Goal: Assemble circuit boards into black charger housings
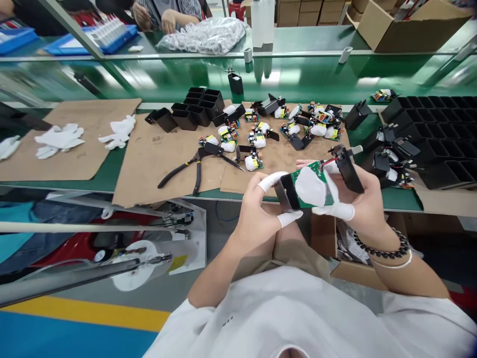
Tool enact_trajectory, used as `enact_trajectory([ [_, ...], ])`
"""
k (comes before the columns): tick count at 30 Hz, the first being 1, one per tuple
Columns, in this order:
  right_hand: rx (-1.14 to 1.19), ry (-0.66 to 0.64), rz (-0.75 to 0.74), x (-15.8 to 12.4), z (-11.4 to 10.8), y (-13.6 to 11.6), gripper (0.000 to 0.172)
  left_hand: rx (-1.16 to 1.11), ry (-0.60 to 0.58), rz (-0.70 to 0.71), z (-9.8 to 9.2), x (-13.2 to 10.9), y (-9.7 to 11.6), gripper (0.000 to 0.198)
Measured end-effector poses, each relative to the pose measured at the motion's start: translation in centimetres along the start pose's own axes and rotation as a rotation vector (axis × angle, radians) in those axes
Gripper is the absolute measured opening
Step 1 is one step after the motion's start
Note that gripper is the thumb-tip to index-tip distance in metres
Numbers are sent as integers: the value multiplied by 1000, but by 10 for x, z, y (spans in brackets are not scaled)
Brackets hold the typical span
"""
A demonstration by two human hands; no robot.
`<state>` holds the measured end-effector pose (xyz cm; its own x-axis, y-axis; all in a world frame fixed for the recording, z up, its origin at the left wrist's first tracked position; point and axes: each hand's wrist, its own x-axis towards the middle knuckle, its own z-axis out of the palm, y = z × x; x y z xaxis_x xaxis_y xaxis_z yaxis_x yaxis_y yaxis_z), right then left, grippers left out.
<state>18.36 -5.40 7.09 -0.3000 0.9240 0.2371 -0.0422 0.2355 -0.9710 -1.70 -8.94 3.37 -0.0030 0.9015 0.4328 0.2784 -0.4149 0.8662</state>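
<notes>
Green bench [398, 200], cardboard sheet [145, 154] on it. Block of black cases [439, 134] at right. Loose circuit boards [315, 128] mid-cardboard, uncased: most look undone. Left hand [259, 204] grasps a black casing [283, 195] by the bench's near edge; right hand [367, 199] grasps a green board [316, 168] and wired end piece [349, 171]. Board at casing mouth, mostly outside; looks barely started, seating depth unclear. Red wires [328, 162] intact-looking.

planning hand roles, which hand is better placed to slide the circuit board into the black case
Likely the right hand: it grips the green circuit board at the open mouth of the black case, which the left hand holds.
</notes>
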Motion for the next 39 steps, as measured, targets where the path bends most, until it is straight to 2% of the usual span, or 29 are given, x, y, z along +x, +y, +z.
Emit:
enact_trajectory([
  [4,-14,-22,-157,-5,7,-9,43,36,11,85,-2,-1,10,62],
  [9,-119,-103,-287,-9,1,-12,51,65,10,158,-3,-3,17,56],
  [16,-148,-86,-513,-11,1,-9,44,96,-6,210,-3,-5,18,58],
  [20,-169,-73,-515,-12,3,-11,35,121,-9,240,-5,-6,18,59],
  [26,-114,-77,-464,-16,6,-11,43,141,-3,246,-5,-6,17,57],
  [31,-109,-61,-387,-19,5,-9,34,168,-25,251,-5,-7,18,58],
  [39,-23,-101,-405,-17,3,-3,48,192,-31,276,-4,-7,16,60],
])
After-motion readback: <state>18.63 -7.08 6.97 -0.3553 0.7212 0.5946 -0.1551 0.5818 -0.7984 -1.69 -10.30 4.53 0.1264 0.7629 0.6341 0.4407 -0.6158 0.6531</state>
